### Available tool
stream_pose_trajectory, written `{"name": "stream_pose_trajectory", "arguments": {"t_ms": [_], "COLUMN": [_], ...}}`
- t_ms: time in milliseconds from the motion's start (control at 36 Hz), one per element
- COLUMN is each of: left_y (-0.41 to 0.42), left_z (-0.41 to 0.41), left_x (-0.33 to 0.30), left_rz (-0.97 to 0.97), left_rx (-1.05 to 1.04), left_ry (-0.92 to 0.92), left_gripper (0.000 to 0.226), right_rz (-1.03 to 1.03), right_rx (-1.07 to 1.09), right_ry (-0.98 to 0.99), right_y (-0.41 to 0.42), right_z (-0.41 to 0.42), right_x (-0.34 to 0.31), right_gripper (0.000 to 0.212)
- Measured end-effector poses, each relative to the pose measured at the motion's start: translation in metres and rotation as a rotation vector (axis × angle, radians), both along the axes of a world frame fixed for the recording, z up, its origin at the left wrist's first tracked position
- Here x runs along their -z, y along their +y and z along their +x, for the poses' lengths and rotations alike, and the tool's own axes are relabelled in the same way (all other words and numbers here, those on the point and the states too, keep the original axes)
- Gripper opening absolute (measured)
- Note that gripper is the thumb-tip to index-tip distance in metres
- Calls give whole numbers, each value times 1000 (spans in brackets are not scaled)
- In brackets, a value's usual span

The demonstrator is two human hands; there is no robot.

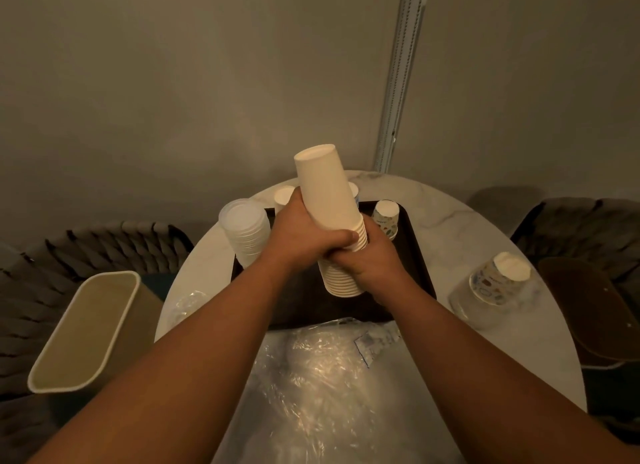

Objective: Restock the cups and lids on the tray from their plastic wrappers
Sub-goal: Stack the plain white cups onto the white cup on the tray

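At the lower left of the frame, a beige bin [83, 328] is standing beside the round marble table [460, 228], with a padded chair [114, 242] behind it. Just right of the bin, a crumpled bit of clear plastic [187, 306] is lying on the table's left edge. Above that, a stack of clear lids [246, 231] is sitting at the left end of the dark tray [412, 256], leaning a little.

In the middle of the frame you are holding a stack of plain paper cups [329, 204], upside down and tilted, above the tray. Your left hand [304, 235] is wrapping around the upper part, fingers curled behind it and thumb pressing across the front. Your right hand [374, 259] is gripping the lower part from the right, fingers curled round the rims; the fingertips are hiding behind the cups.

Behind your hands, another white cup [284, 195] is peeking out at the tray's far edge, and a patterned cup [386, 218] is standing upside down on the tray. Below your arms, a large clear plastic wrapper [325, 377] is spreading across the near side of the table.

Toward the right, a second patterned cup stack [498, 276] is lying inside a clear wrapper on the table. At the far right, another chair [581, 228] is showing.
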State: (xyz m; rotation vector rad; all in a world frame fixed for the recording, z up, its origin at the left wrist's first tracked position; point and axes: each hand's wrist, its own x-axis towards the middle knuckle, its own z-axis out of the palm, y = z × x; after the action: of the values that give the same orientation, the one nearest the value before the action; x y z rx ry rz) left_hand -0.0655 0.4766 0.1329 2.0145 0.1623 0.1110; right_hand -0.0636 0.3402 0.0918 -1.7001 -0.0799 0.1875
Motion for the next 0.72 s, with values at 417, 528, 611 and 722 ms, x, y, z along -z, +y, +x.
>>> {"name": "stream_pose_trajectory", "arguments": {"t_ms": [417, 528, 611, 722], "left_y": [-7, -9, -10, -9], "left_z": [-4, -7, -9, -9], "left_x": [4, 12, 20, 28], "left_rz": [15, 8, 25, 36], "left_rx": [-153, -188, -261, -320], "left_ry": [-41, -16, -10, -2], "left_gripper": [84, 80, 83, 88], "right_rz": [-184, -217, -238, -280], "right_rx": [87, 75, 86, 83], "right_ry": [-121, -134, -158, -175], "right_y": [6, 4, 7, 12], "right_z": [-5, -6, -8, -3], "right_x": [6, 17, 24, 32], "right_gripper": [65, 67, 63, 66]}}
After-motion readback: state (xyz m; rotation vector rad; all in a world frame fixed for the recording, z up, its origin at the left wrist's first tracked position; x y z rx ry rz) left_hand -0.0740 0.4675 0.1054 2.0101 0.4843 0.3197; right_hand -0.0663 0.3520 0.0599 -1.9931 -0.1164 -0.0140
